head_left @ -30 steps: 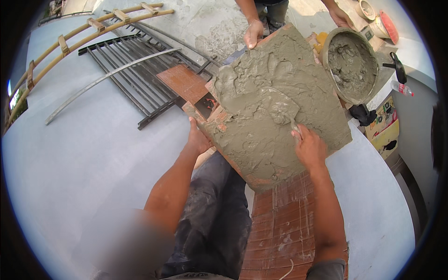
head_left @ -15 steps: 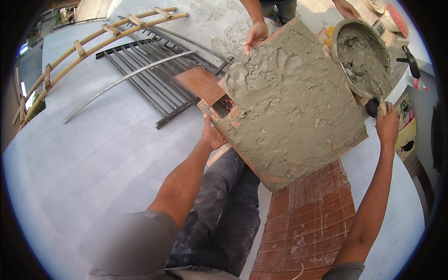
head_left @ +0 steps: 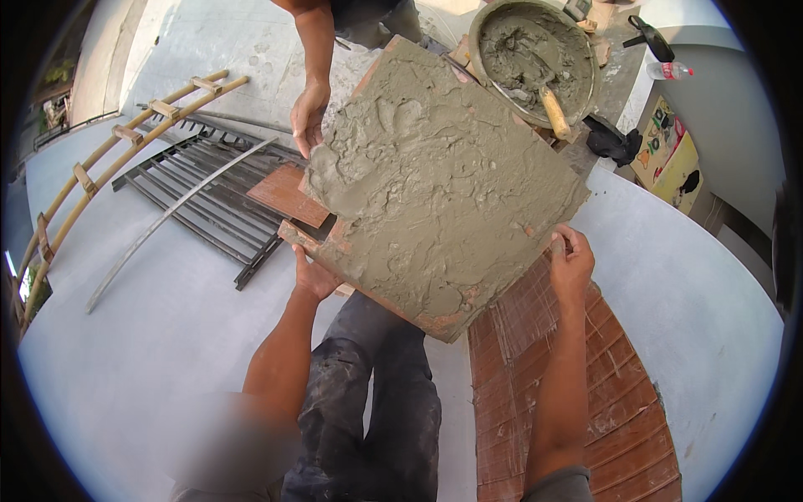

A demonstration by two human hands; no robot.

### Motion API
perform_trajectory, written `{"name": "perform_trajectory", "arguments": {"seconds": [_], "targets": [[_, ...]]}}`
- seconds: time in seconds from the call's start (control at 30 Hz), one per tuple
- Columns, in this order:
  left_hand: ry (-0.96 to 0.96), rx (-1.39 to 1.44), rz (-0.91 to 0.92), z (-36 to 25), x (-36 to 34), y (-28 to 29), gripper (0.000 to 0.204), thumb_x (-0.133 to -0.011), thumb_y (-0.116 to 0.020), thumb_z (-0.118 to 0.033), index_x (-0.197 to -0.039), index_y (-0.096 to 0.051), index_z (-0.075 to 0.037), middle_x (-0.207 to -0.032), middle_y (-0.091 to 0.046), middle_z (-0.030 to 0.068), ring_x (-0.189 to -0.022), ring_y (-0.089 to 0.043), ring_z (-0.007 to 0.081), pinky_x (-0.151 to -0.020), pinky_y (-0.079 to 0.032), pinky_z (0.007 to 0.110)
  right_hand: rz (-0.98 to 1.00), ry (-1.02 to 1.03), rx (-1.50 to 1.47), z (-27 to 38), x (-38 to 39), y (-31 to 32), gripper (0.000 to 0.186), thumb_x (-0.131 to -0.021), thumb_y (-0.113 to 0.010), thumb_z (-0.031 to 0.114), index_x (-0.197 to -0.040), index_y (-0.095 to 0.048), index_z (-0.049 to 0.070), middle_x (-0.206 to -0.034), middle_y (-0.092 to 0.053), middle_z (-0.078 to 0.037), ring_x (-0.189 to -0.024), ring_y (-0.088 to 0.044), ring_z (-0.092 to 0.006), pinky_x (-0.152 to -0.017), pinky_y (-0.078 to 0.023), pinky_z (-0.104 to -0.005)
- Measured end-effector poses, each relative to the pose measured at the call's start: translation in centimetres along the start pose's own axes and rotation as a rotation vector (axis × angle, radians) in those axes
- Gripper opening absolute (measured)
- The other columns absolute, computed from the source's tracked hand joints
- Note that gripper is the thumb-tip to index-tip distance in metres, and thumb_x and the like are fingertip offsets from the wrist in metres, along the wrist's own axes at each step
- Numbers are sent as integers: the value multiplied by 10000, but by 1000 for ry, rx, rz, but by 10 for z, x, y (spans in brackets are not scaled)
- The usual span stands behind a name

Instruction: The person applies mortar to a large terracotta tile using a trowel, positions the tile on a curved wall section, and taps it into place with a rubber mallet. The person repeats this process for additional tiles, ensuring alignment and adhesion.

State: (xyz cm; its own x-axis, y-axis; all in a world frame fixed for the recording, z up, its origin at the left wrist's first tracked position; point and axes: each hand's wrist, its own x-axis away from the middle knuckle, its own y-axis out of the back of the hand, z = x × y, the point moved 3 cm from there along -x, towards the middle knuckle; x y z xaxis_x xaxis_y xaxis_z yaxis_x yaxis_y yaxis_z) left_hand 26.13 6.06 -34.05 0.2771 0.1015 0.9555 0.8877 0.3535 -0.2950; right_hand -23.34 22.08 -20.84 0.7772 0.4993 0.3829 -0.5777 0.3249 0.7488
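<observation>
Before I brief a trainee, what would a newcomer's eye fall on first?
The mortar-coated slab in the centre probably draws the eye first, left hand and right hand at its near edges. Next comes the round bucket of mortar, upper right, a wooden handle jutting over its rim. A bamboo ladder curves along the left.

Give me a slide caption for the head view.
Left hand and right hand at the edges of a tile spread with mortar, trowel handle jutting from the bucket.
</observation>
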Motion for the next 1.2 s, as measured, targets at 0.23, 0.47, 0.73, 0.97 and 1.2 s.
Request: {"name": "perform_trajectory", "arguments": {"seconds": [0.23, 0.47, 0.73, 0.97, 1.2], "targets": [[37, -27, -6, -6, -13, 2, 1205, -756, -255, -958, -1542, -315, -47, -1561, -384, 176, -1425, -382, 379, -1156, -308, 560, -194, 257, -52, 47, -103, 11, 254, -924, -666, 150, -1132, -680, 6, -1001, -672, -146, -900, -673, -245, -806, -529, -337], [27, -38, -22, -4, -8, 5, 1200, -751, -261, -959, -1533, -339, -53, -1535, -428, 167, -1400, -419, 373, -1127, -354, 546, -165, -313, -351, -30, -37, -10, 366, -984, -626, 289, -1183, -668, -16, -1063, -684, -103, -954, -644, -176, -857, -501, -320], [17, -22, 38, -3, -3, 0, 1150, -772, -331, -931, -1519, -364, -57, -1523, -452, 147, -1381, -451, 340, -1112, -391, 512, 236, -968, -1343, -125, 125, -106, 566, -995, -570, 496, -1308, -560, 23, -1200, -622, -82, -1031, -589, -200, -855, -472, -331], [8, -61, 62, -4, -3, -2, 1107, -799, -351, -902, -1541, -319, -80, -1552, -413, 139, -1395, -429, 356, -1117, -389, 528, 207, -813, -1373, -143, 133, -117, 509, -992, -605, 436, -1306, -561, 38, -1288, -622, -92, -1133, -594, -219, -936, -471, -335], [9, -63, 73, -7, -8, 3, 1112, -804, -317, -903, -1548, -302, -77, -1571, -381, 149, -1416, -403, 356, -1124, -379, 550, 296, -879, -1328, -155, 126, -116, 531, -967, -639, 462, -1263, -592, 24, -1247, -633, -106, -1099, -601, -217, -931, -453, -343]]}}
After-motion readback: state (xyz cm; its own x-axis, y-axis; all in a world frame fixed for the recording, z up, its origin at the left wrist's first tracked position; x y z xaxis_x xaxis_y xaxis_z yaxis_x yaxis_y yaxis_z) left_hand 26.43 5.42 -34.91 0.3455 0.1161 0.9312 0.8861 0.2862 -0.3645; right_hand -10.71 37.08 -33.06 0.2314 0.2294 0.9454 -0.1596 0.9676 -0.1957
